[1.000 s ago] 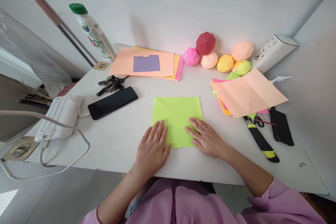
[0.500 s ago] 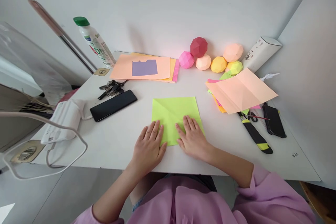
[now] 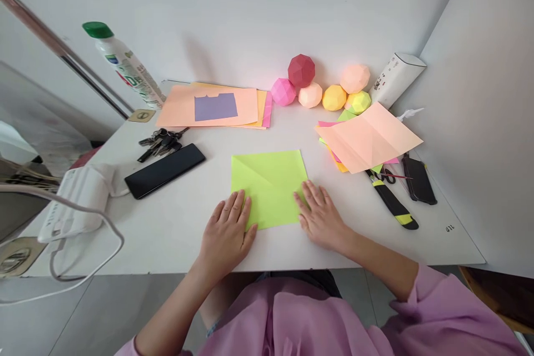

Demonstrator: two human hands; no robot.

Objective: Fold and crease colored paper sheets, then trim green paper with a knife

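Note:
A lime-green sheet of paper (image 3: 271, 183) with a diagonal crease lies flat near the table's front edge. My left hand (image 3: 227, 228) rests palm down over its lower left corner, fingers stretched out and pointing away from me. On the opposite side, my right hand (image 3: 322, 216) lies with its fingers spread at the paper's lower right edge. Neither hand grips anything. The paper's two lower corners are partly hidden by the hands.
Left stand keys (image 3: 162, 143), a black phone (image 3: 166, 171), a white power strip (image 3: 79, 200) and a bottle (image 3: 125, 64). Coloured sheets (image 3: 175, 108) lie behind. Faceted paper balls (image 3: 301, 71) line the wall. Right are creased peach paper (image 3: 371, 136) and a box cutter (image 3: 392, 200).
My right hand has slid right across the green paper to its edge, uncovering more of the middle. My left hand stays at the left corner. The view has shifted slightly.

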